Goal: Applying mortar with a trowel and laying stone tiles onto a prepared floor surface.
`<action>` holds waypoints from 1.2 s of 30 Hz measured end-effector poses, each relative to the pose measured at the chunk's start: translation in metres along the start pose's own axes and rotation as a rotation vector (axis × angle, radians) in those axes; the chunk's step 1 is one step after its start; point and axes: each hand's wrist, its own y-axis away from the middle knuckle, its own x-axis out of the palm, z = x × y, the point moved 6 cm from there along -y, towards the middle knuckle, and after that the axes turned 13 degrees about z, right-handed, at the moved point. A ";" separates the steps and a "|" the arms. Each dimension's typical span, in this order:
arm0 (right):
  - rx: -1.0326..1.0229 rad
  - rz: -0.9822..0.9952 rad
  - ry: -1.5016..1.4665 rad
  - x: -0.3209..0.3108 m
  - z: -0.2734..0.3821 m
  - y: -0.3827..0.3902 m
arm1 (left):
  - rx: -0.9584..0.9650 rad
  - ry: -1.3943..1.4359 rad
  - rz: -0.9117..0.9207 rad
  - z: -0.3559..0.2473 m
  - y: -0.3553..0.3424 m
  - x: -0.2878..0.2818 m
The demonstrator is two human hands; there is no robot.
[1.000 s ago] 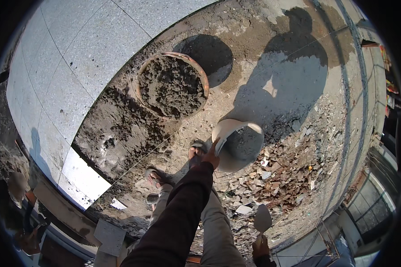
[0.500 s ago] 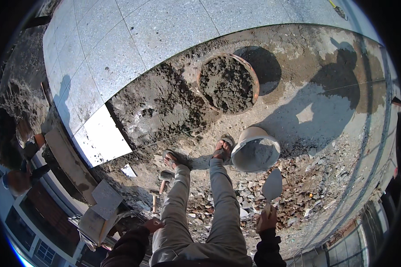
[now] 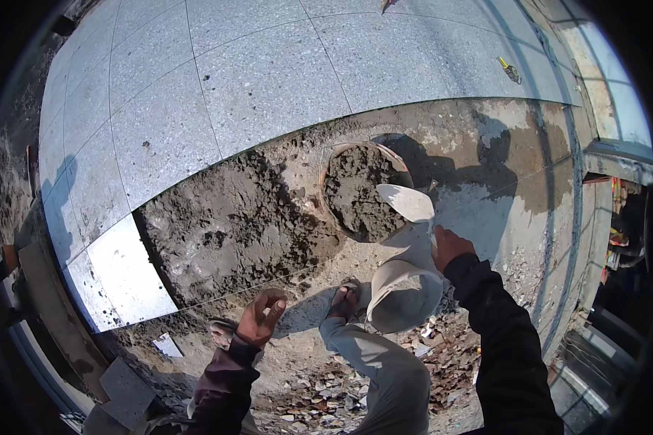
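Note:
My right hand (image 3: 452, 246) grips the handle of a trowel (image 3: 408, 204). Its pale pointed blade reaches left over the right edge of a round basin (image 3: 324, 168) heaped with wet grey mortar (image 3: 359, 190); whether the blade touches the mortar I cannot tell. Above the ground at the lower middle hangs my left hand (image 3: 262, 317), empty, fingers loosely curled and thumb apart. Beyond it lies a spread bed of grey mortar (image 3: 225, 225), bordered on its left by a bright tile (image 3: 132, 270). A whitish bucket (image 3: 411, 299) with greyish contents stands near my right forearm.
Speckled floor tiles (image 3: 268, 72) cover the far side, with a yellow-and-black tape measure (image 3: 510, 70) on them. Broken rubble (image 3: 323, 399) lies around my legs. A taut string (image 3: 261, 288) runs along the mortar bed's near side. Loose slabs (image 3: 127, 391) sit lower left.
I have bent down toward the mortar. The trowel has moved from beside my right leg up to the basin. My left hand has come forward from my thigh.

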 end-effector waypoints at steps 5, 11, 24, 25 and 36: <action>-0.022 -0.024 0.043 0.009 0.074 -0.043 | 0.226 0.293 -0.264 0.049 -0.243 -0.020; -0.018 0.009 -0.073 0.056 0.107 -0.098 | 0.229 0.431 -0.325 0.036 -0.267 0.032; -0.389 -0.057 -0.769 0.058 0.119 -0.084 | 0.497 -0.049 -0.522 0.009 -0.241 0.031; -0.401 -0.058 -0.764 0.054 0.122 -0.078 | 0.431 -0.156 -0.524 0.002 -0.236 0.032; -0.332 -0.133 -0.839 0.041 0.138 -0.018 | 0.492 0.026 -0.371 0.019 -0.177 0.004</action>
